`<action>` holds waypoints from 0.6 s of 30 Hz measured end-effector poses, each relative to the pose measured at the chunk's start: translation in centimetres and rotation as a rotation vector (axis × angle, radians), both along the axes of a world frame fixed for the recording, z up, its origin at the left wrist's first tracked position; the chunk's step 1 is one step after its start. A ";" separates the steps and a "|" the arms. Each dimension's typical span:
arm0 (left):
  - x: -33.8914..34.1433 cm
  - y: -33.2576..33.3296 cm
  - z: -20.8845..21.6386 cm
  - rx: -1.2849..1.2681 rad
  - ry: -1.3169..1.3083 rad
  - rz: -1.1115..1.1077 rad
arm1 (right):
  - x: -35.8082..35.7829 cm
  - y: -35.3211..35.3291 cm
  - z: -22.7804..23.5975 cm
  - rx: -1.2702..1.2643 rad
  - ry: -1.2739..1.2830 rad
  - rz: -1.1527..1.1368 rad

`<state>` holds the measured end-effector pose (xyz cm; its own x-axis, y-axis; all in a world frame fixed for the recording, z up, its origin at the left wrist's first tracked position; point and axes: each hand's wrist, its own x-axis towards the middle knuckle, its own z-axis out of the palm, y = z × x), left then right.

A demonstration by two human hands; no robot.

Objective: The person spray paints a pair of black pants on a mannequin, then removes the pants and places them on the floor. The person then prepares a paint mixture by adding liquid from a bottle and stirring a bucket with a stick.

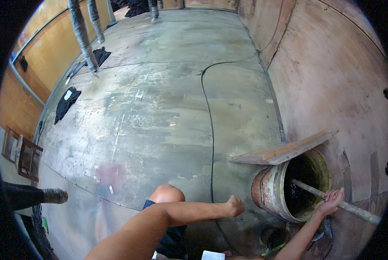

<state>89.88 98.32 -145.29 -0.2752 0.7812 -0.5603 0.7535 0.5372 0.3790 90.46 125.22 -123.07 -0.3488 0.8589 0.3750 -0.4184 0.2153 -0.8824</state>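
The right hand (330,202) is clamped around a pale pole (356,211), fingers wrapped over the shaft. From that grip the pole's long axis slants: one end points up and to the left of the hand, into the mouth of a stained bucket (263,186), and the other runs down and to the right of it. The upper end meets the bucket's dark inside, so I cannot tell how far it dips into what is there; the lower end is cut off at the picture's black rim. Just below and left of the right hand, a small dark container (275,236) is partly hidden by the forearm, its contents hard to make out. Farther left, well apart from the pole, the left hand (235,206) is curled into a fist, its palm hidden. Beyond the bucket from the right hand lies a board (285,149), and past the left hand a black cable (211,130) crosses the floor (159,117).
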 end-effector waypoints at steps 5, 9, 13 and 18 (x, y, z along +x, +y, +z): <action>-0.1 -0.1 0.9 0.030 0.057 0.008 | 1.9 1.7 1.9 -0.174 -0.155 0.152; -0.4 -0.2 1.1 -0.014 0.014 0.014 | 2.3 3.0 2.6 -0.048 -0.230 -0.190; -0.2 -0.5 0.9 -0.007 0.076 0.017 | 1.5 2.3 0.2 -0.002 -0.120 -0.262; -0.5 -1.1 1.0 0.037 0.094 -0.049 | 1.5 1.8 0.3 -0.265 -0.053 0.152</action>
